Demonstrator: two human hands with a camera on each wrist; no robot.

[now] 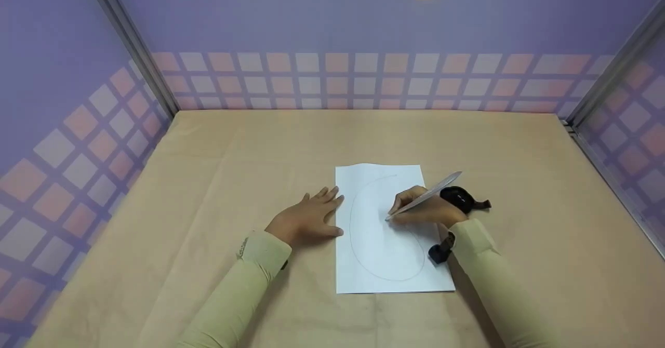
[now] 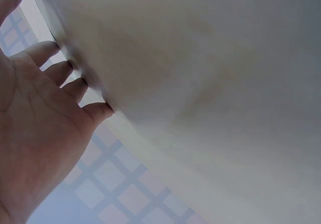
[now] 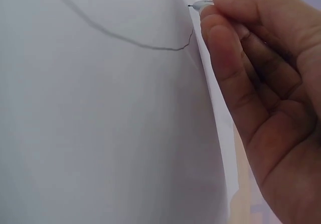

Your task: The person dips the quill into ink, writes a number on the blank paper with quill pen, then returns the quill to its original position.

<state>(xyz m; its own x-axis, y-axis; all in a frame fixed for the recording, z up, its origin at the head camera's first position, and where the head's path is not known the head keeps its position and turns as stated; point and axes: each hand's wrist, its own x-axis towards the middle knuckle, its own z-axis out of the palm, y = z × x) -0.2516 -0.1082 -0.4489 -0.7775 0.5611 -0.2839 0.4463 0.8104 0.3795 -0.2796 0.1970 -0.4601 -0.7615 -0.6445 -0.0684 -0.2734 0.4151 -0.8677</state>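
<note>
A white sheet of paper (image 1: 382,259) lies on the table, bearing a thin, dark curved line like a large open oval. My right hand (image 1: 423,208) pinches a slim, pale pen (image 1: 431,192) between thumb and fingers, its point near the middle of the sheet. Seen from the right wrist, the pen tip (image 3: 200,4) shows past the fingertips, close to the end of the drawn line (image 3: 150,46). With fingers spread, my left hand (image 1: 309,215) rests at the paper's left edge; in the left wrist view the fingertips (image 2: 103,111) meet the surface.
A glossy black rounded object (image 1: 458,198) shows beside the right wrist; a small black device (image 1: 440,252) sits under that wrist, over the paper's right edge. Beige cloth (image 1: 249,150) covers the table. Patterned purple walls (image 1: 311,21) stand behind and at both sides.
</note>
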